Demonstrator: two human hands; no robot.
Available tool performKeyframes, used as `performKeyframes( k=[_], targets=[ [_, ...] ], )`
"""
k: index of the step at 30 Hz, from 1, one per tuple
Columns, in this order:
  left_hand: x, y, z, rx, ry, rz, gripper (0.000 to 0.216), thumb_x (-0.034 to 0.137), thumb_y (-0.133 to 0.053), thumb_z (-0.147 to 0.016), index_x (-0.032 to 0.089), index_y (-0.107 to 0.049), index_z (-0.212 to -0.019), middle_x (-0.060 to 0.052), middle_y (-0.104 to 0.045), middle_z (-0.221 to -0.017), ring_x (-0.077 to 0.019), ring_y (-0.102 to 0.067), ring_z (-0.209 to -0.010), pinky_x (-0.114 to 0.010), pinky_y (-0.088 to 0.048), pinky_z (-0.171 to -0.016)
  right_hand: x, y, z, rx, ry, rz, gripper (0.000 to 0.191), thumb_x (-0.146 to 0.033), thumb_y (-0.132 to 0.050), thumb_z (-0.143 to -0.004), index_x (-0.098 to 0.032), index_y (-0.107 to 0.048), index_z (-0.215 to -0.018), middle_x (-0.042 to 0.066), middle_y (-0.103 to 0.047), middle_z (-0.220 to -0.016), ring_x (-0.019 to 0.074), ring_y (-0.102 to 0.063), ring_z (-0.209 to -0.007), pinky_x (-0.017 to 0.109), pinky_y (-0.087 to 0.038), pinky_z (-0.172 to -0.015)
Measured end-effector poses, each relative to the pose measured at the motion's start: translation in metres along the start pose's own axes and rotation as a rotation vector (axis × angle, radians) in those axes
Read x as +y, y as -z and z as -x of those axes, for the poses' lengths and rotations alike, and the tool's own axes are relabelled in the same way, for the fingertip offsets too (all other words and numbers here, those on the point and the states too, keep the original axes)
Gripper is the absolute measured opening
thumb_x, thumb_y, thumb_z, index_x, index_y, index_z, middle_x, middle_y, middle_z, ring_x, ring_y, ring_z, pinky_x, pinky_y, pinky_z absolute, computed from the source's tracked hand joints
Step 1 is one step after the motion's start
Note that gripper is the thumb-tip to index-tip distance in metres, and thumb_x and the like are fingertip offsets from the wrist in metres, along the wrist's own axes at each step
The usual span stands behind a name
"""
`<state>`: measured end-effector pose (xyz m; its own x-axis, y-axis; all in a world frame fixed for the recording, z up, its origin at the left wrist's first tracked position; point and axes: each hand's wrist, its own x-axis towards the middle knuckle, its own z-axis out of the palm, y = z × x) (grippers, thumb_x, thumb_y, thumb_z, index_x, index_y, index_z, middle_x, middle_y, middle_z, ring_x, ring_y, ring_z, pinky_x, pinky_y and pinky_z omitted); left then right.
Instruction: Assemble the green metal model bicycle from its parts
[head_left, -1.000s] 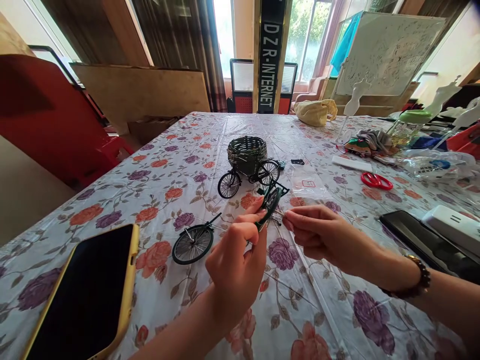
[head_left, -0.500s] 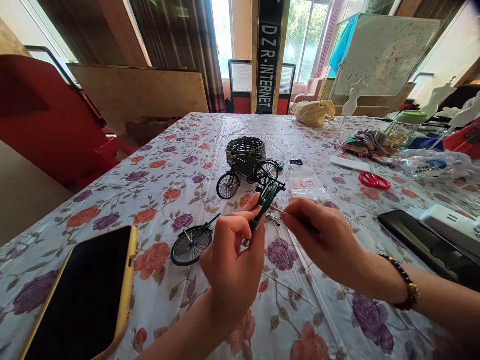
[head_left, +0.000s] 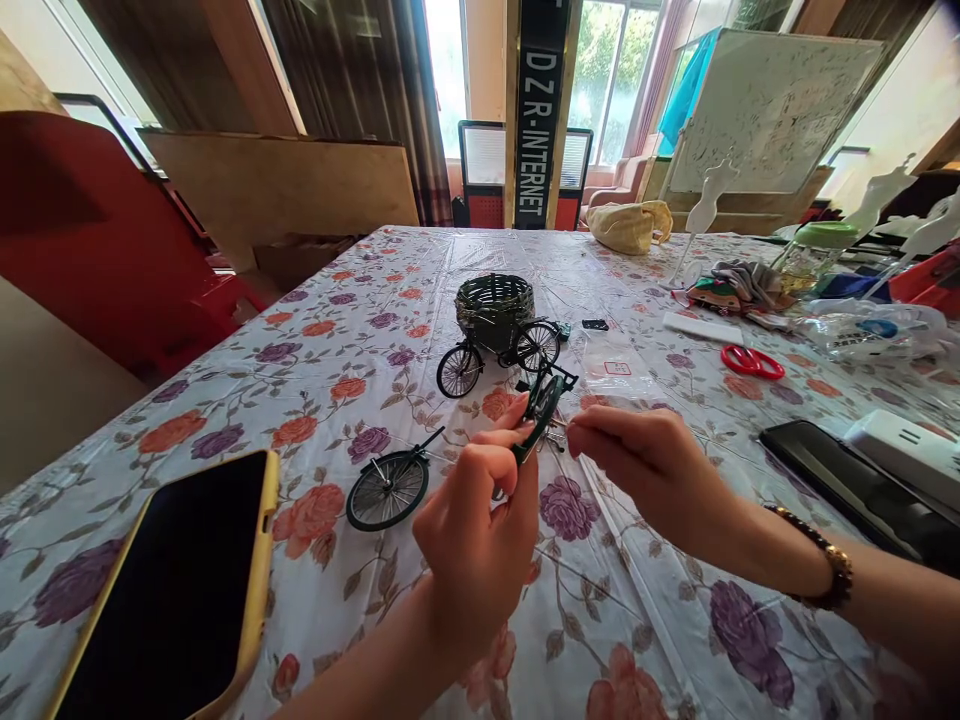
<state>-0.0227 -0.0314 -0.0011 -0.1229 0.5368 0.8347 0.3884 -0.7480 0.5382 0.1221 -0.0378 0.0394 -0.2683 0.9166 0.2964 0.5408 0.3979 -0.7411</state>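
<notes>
My left hand grips a dark green miniature bicycle frame between thumb and fingers, with its handlebar end sticking up and away from me. My right hand comes in from the right, its fingertips pinching a thin metal pin against the frame. Small metal parts show just below the frame. Farther off stands a miniature bicycle with a woven basket. A loose spoked wheel with a fork lies left of my left hand.
The floral tablecloth covers the table. A yellow-cased phone lies at front left; a black phone and a white power strip lie at right. Red scissors and a clear plastic bag lie beyond my hands.
Both hands have shifted slightly, with the green frame tilting a little. My right hand has straightened and its wrist has moved right, its fingertips staying at the frame.
</notes>
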Motion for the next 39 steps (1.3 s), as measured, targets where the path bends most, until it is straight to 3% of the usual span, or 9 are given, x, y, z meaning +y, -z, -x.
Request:
performKeyframes(
  k=[5, 8, 10, 15, 19, 22, 27, 32, 39],
  targets=[
    [-0.001, 0.0, 0.002, -0.017, -0.018, 0.011, 0.036, -0.004, -0.061, -0.064, 0.019, -0.033, -0.061, 0.006, -0.061, -0.073, -0.0156, -0.064, -0.087, -0.025, -0.055, -0.072, -0.003, 0.002, -0.002, -0.104, -0.345, -0.471, 0.027, -0.036, -0.048, -0.081, -0.016, -0.049, -0.063, -0.007, -0.026, -0.049, 0.0038, -0.022, -0.041, 0.02, -0.017, -0.037],
    [0.0, -0.001, -0.001, -0.011, -0.013, 0.038, 0.035, -0.004, -0.062, -0.063, 0.019, -0.034, -0.061, 0.005, -0.062, -0.074, -0.0171, -0.063, -0.089, -0.027, -0.055, -0.074, -0.003, 0.003, -0.004, -0.167, -0.424, -0.631, 0.028, -0.04, -0.049, -0.08, -0.017, -0.05, -0.065, -0.009, -0.021, -0.048, 0.0037, -0.018, -0.04, 0.019, -0.015, -0.036],
    [0.001, -0.002, -0.005, 0.006, 0.066, 0.118, 0.033, -0.002, -0.061, -0.065, 0.019, -0.036, -0.065, 0.004, -0.061, -0.073, -0.0178, -0.064, -0.089, -0.029, -0.055, -0.075, -0.002, 0.005, -0.006, -0.147, -0.338, -0.537, 0.028, -0.04, -0.048, -0.081, -0.016, -0.051, -0.067, -0.008, -0.025, -0.049, 0.004, -0.021, -0.042, 0.019, -0.017, -0.037],
    [0.003, -0.003, -0.017, 0.046, 0.285, 0.252, 0.029, 0.003, -0.063, -0.066, 0.02, -0.04, -0.072, 0.004, -0.059, -0.075, -0.0146, -0.064, -0.084, -0.022, -0.055, -0.067, -0.004, 0.018, -0.009, -0.105, -0.058, 0.048, 0.027, -0.037, -0.042, -0.084, -0.017, -0.053, -0.07, -0.004, -0.039, -0.055, 0.0064, -0.031, -0.05, 0.021, -0.026, -0.046],
    [-0.002, -0.002, -0.023, 0.088, 0.455, 0.266, 0.03, 0.007, -0.066, -0.063, 0.02, -0.041, -0.07, 0.003, -0.059, -0.073, -0.0105, -0.063, -0.073, -0.018, -0.052, -0.062, -0.006, 0.037, -0.01, 0.009, 0.034, 0.332, 0.028, -0.034, -0.04, -0.086, -0.018, -0.052, -0.066, -0.004, -0.041, -0.05, 0.0071, -0.031, -0.047, 0.023, -0.028, -0.048],
    [-0.01, -0.003, -0.026, 0.097, 0.611, 0.362, 0.031, 0.009, -0.068, -0.06, 0.02, -0.041, -0.07, 0.004, -0.058, -0.068, -0.0102, -0.062, -0.068, -0.018, -0.05, -0.061, 0.002, 0.056, -0.012, 0.114, 0.056, 0.506, 0.023, -0.036, -0.043, -0.084, -0.021, -0.059, -0.077, -0.002, -0.049, -0.051, 0.0077, -0.037, -0.044, 0.024, -0.028, -0.047],
    [-0.019, -0.004, -0.036, 0.182, 0.796, 0.606, 0.032, 0.007, -0.067, -0.056, 0.019, -0.041, -0.069, 0.005, -0.058, -0.064, -0.0086, -0.062, -0.065, -0.02, -0.049, -0.066, 0.031, 0.082, -0.022, -0.248, -0.02, 0.612, 0.026, -0.041, -0.05, -0.079, -0.021, -0.062, -0.067, -0.002, -0.052, -0.048, 0.0077, -0.042, -0.043, 0.024, -0.029, -0.049],
    [-0.028, 0.0, -0.045, 0.279, 0.816, 0.611, 0.033, 0.003, -0.066, -0.056, 0.021, -0.041, -0.068, 0.006, -0.059, -0.063, -0.0109, -0.064, -0.067, -0.021, -0.051, -0.067, 0.056, 0.082, -0.028, -0.681, -0.038, 0.477, 0.025, -0.033, -0.048, -0.08, -0.017, -0.063, -0.069, -0.001, -0.057, -0.058, 0.0083, -0.045, -0.051, 0.022, -0.031, -0.049],
    [-0.041, 0.002, -0.047, 0.267, 0.793, 0.551, 0.033, 0.004, -0.064, -0.059, 0.023, -0.037, -0.065, 0.004, -0.062, -0.067, -0.0165, -0.065, -0.078, -0.03, -0.054, -0.076, 0.07, 0.073, -0.026, -0.674, 0.013, 0.406, 0.018, -0.029, -0.053, -0.077, -0.017, -0.065, -0.082, 0.001, -0.062, -0.068, 0.0093, -0.05, -0.057, 0.021, -0.035, -0.052]
  ],
)
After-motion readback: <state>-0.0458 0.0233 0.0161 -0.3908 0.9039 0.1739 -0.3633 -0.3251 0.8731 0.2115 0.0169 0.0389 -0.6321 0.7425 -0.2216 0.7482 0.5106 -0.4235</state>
